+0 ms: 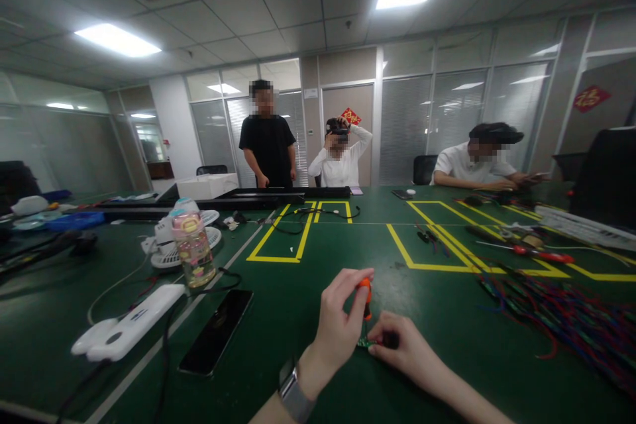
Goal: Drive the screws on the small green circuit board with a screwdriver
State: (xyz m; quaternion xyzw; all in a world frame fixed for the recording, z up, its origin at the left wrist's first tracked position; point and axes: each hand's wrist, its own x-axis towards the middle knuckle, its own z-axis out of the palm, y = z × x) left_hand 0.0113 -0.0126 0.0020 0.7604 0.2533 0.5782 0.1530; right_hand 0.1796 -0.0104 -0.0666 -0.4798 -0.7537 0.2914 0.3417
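My left hand [338, 308], with a watch [294, 389] at the wrist, is closed around the orange and black handle of a screwdriver [366, 297]. The screwdriver stands upright, its thin shaft pointing down at a small green circuit board [364, 342] on the table. My right hand [401, 344] pinches the board's right side between thumb and fingers. A dark round part [391, 340] shows at the right fingers; its kind I cannot make out. Whether the screwdriver's tip touches a screw is too small to tell.
Left of my hands lie a black phone [216, 331], a white device [130, 321] and a drink bottle [193, 248]. Red and blue wires [561, 315] pile up at right, near a red screwdriver [541, 254]. Yellow tape [273, 259] marks the green table. Three people are across it.
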